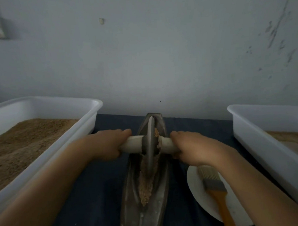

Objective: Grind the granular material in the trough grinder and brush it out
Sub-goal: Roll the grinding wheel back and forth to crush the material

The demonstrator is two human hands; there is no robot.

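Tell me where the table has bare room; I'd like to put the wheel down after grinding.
Bare dark cloth lies between the left tub and the trough grinder, under the left forearm. The right side is crowded: plate with the brush fills the gap to the right tub. Behind the grinder, only a thin strip before the wall.

Plain workroom, likely a small workshop: scuffed grey painted wall (158, 51), dark cloth-covered surface (97, 186), white plastic tub (44, 105) of brown granules.
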